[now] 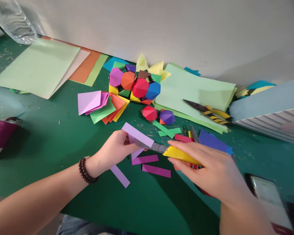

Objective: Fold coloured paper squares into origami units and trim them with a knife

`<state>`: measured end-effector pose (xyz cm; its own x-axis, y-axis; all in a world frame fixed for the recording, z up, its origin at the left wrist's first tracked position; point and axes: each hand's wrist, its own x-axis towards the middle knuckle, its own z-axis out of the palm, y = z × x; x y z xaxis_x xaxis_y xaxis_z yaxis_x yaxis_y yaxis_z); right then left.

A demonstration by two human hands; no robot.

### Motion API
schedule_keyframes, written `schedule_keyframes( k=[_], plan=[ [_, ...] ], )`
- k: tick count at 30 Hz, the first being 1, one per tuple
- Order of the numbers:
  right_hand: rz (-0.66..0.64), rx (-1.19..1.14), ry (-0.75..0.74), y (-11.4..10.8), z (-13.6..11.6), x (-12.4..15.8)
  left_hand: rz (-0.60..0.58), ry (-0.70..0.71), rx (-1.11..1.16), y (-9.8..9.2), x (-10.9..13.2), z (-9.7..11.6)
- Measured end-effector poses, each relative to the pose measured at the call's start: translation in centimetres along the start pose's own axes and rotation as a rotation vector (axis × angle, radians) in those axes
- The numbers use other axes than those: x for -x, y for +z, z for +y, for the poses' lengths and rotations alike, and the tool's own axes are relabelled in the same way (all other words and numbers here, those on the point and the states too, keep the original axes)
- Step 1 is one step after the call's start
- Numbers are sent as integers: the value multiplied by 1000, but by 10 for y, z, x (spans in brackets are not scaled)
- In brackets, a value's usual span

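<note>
Between the thumb and fingers of my left hand [115, 147] is a folded piece of lilac paper [138, 134], held just above the green table. My right hand [208, 169] grips a yellow utility knife [182, 155]. Its extended blade [147, 145] lies along the paper's lower edge, partly behind the fold. Below the hands lie a loose lilac strip [121, 176] and two magenta strips, one [145, 159] above the other [156, 170]. My left fingertips are partly hidden by the paper.
Coloured paper balls [134, 83] stand at the back, with square sheets [89, 102] to their left. Pliers [205, 111] lie on pale green paper [193, 93]. A phone [269, 199] is at right, a striped box [271, 114] behind it, and a water bottle [14, 21] far left.
</note>
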<state>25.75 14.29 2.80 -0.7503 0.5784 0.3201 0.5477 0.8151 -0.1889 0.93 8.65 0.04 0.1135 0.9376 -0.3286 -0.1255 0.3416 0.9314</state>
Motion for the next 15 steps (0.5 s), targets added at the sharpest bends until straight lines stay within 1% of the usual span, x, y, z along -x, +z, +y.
schedule_keyframes(
  k=[3, 4, 9, 11, 15],
  plan=[
    [2, -30, 34, 3, -1, 0, -72, 0, 90, 1, 0, -1],
    [7, -42, 41, 4, -1, 0, -71, -1, 123, 1, 0, -2],
    [-17, -120, 54, 11, -7, -3, 33, -9, 317, 3, -3, -6],
    [-14, -116, 60, 14, -9, -5, 24, -16, 336, 3, -4, -7],
    [18, -69, 64, 14, -9, -5, -31, -14, 257, 3, -3, -6]
  ],
)
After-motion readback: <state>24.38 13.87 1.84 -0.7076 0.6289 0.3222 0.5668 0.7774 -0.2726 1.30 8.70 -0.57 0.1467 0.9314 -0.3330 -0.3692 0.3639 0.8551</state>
